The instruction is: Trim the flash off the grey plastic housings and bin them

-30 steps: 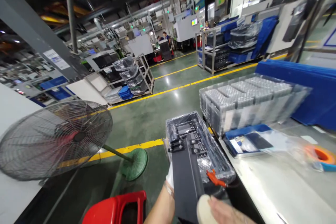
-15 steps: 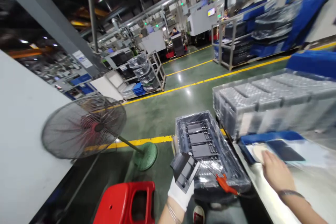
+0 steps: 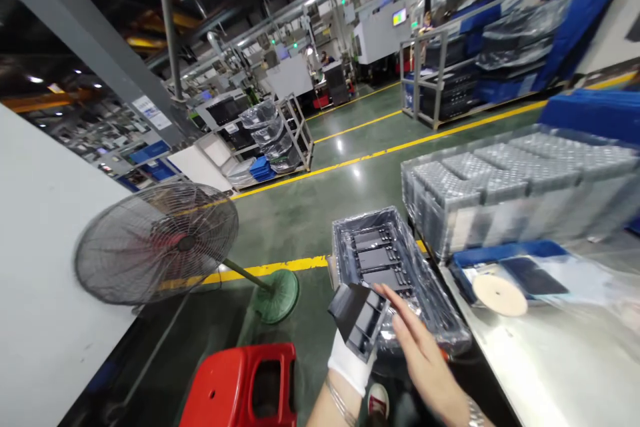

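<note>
My left hand, in a white glove, holds up a dark grey moulded part with a flat panel and open compartments. Bare and with its fingers stretched out, my right hand is at the part's right edge; whether the fingertips touch it I cannot tell. Behind both hands stands a plastic-lined crate with several similar dark parts in a row. A round cream disc with a small centre hole lies at the edge of a blue tray on the table to the right.
A red stool is at the lower left, near a large floor fan with a green base. Bubble-wrapped boxes line the back of the pale table. Racks and machines stand beyond the yellow floor lines.
My right hand has left the cream disc and come left to the dark part, covering most of the orange-handled tool on the crate. My left hand still holds the part, slightly to the right.
</note>
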A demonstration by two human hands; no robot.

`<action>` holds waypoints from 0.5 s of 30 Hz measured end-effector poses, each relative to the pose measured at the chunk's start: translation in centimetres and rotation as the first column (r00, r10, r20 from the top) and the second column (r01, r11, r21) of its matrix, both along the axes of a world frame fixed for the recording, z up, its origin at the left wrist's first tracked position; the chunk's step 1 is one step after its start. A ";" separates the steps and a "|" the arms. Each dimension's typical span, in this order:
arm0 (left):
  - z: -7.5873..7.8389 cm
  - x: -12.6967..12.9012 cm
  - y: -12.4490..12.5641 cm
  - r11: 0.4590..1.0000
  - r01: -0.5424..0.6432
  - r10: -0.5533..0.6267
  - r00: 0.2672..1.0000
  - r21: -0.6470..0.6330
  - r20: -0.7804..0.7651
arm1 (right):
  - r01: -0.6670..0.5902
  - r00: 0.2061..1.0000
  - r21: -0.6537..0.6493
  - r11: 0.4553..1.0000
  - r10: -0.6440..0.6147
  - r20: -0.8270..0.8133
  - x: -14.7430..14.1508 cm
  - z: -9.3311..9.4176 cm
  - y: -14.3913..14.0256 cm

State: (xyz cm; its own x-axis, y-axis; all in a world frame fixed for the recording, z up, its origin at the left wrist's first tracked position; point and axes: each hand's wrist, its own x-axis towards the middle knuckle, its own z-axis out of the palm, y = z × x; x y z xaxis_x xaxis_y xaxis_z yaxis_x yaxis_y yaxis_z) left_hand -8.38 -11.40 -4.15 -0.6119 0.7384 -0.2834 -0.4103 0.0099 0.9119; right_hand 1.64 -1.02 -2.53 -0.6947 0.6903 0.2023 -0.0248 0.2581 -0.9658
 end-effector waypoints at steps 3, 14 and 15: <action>0.5 0.0 -0.6 0.998 0.061 -0.061 0.998 -0.004 0.036 | 0.087 0.993 -0.080 0.993 -0.093 -0.067 -1.9 0.7 -2.1; -1.9 -1.9 -5.3 0.997 0.014 -0.005 0.994 -0.081 0.108 | 0.018 0.998 -0.033 0.999 -0.020 -0.064 -1.6 -2.5 -4.0; -2.3 -2.2 -6.3 0.995 -0.007 0.017 0.994 -0.097 0.107 | -0.007 1.000 -0.016 1.000 0.006 -0.010 -0.9 -3.8 -2.6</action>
